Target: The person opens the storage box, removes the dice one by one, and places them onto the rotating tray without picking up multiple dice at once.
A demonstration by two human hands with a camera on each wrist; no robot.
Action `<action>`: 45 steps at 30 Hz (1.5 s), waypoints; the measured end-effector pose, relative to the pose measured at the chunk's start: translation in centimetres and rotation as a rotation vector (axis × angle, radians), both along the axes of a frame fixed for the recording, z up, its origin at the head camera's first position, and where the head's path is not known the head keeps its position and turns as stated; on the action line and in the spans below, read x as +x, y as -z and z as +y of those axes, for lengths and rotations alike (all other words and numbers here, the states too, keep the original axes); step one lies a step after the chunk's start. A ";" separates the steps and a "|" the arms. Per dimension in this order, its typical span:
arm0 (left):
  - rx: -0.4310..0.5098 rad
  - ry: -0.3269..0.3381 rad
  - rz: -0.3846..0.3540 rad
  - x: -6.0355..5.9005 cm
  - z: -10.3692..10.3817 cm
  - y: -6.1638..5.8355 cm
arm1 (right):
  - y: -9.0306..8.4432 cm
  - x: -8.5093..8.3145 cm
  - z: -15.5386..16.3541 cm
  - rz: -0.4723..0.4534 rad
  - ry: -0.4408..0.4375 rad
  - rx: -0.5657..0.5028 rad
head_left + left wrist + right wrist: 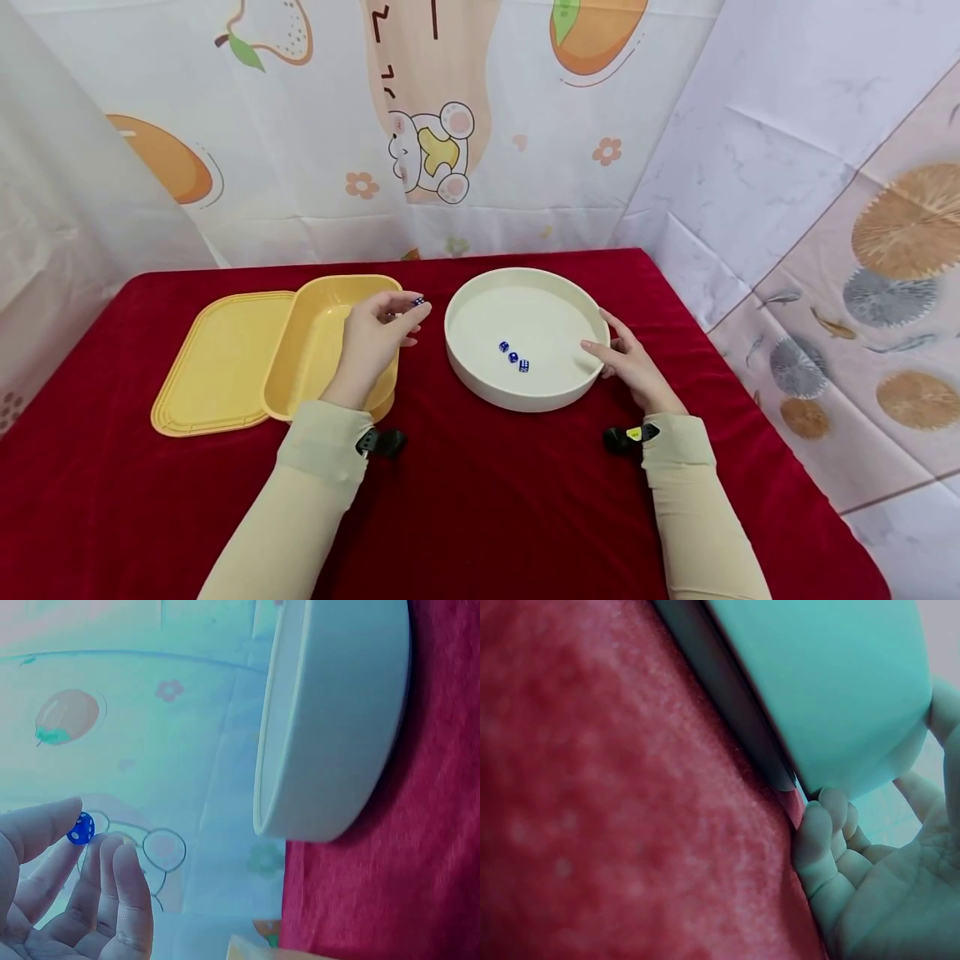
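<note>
Between thumb and forefinger my left hand [378, 335] pinches a blue die [82, 829] with white dots, held above the right edge of a yellow rectangular container [303, 367]. The other fingers of that hand are loosely bent. On the right, my right hand [628, 358] grips the rim of a round white tray [525, 402], thumb over the inside and fingers against the outer wall. In the right wrist view, fingertips [814, 832] touch the tray's lower edge. Three blue dice [513, 357] lie close together on the tray's floor, left of its front middle.
A yellow lid [225, 358] lies flat left of the container, partly beneath it. Dark red cloth [487, 500] covers the table. A printed curtain [300, 167] hangs behind the table's back edge, and another stands on the right. Both wrists wear black straps.
</note>
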State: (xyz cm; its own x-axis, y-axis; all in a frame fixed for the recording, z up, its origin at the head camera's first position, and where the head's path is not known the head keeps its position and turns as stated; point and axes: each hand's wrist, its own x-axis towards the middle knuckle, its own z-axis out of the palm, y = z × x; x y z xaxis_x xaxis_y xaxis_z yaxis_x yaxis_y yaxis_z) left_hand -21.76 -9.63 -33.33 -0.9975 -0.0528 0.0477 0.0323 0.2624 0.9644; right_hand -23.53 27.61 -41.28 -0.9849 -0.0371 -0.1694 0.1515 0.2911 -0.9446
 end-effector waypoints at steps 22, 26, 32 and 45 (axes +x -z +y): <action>0.000 0.120 -0.028 0.0 4.5 -1.1 | 0.2 0.1 0.0 0.015 -0.004 -0.004; -0.027 0.156 -0.064 -0.3 5.2 -0.1 | 0.2 0.0 0.0 0.018 -0.010 0.003; -0.041 0.193 -0.057 -0.2 6.1 0.2 | 0.2 -0.1 0.0 0.021 -0.008 0.008; -0.112 0.254 -0.082 -0.2 7.6 2.0 | 0.1 0.0 0.0 0.022 -0.011 0.017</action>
State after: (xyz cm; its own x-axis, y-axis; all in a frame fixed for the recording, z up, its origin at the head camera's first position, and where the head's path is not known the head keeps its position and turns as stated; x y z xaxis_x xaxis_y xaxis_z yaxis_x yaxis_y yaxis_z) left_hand -21.95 -2.06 -35.34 -0.9787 0.2007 -0.0423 0.0338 0.3612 0.9319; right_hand -23.57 27.57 -41.42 -0.9879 -0.0451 -0.1481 0.1272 0.3090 -0.9425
